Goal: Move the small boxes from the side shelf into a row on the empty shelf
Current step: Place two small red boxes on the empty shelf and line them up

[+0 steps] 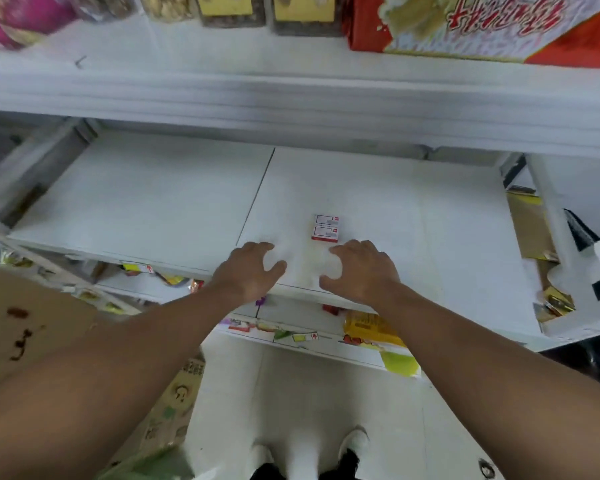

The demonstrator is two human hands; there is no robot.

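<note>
Two small white boxes with red trim (326, 227) lie side by side, touching, on the white empty shelf (153, 202), right of its middle seam. My left hand (248, 271) hovers over the shelf's front edge, fingers curled and apart, holding nothing. My right hand (361, 270) is just below and right of the boxes, fingers spread, also holding nothing. Neither hand touches the boxes.
The shelf above carries jars (232, 10) and a red carton (482, 26). Lower shelves hold yellow packets (371, 327). A brown cardboard box (32, 323) sits at the left. A side rack with cardboard (530, 226) stands at the right. My white shoes (354, 441) show on the floor.
</note>
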